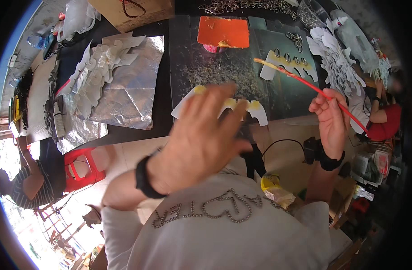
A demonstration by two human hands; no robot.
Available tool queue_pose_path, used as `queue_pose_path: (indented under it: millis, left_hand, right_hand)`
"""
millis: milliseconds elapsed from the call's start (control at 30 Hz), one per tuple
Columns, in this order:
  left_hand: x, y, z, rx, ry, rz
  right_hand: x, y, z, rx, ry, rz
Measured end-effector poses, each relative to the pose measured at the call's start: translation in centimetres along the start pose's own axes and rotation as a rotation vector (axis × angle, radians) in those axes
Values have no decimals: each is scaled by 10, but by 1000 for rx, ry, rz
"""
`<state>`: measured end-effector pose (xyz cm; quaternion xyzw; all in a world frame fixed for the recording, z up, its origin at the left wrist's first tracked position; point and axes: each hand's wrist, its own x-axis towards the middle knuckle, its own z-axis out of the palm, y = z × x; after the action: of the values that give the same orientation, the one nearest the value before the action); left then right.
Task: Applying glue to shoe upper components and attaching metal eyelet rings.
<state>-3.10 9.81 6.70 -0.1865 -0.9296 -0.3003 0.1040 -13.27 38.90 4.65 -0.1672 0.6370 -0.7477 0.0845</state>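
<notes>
My left hand (206, 135) is slightly blurred, its fingers spread above a white cut-out strip (182, 105) with yellow smears along its scalloped edge. The hand hides much of that strip, and I cannot tell whether it touches it. My right hand (333, 119) pinches a thin red stick (307, 83), raised at a slant, its far end coated in yellow paste. Beyond that tip lies a second white strip (268, 72) with several metal rings (287, 57) along its yellow-smeared edge. An orange rectangular plate (224, 32), also smeared yellow, rests on a pink tub (213, 48).
White cut pieces (104, 72) lie heaped on silver foil (129, 90) at left, with more pieces (332, 54) at right. Metal rings and chains (246, 5) line the back beside a brown paper bag (134, 13). A red stool (84, 168) and other people flank the table.
</notes>
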Motion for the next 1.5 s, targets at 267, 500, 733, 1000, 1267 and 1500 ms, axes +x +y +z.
queue_pose_path:
  millis: [267,500,733,1000,1267,1500]
  left_hand:
    - [86,-103,5,348,69,102]
    - [112,-125,14,355,66,107]
    - [119,-127,14,239,44,97]
    - [115,-134,9,165,87,69]
    - [110,-132,0,243,31,247]
    - [102,-115,-4,287,115,46]
  right_hand:
    - [10,0,20,-140,-98,-33]
    - [26,2,31,-180,-108,-79]
    - [66,15,57,-234,-226,-191]
    - [136,62,100,-624,-302,-403]
    - [141,21,0,-1014,-332,-24]
    - [196,94,-88,-1393,-129,-261]
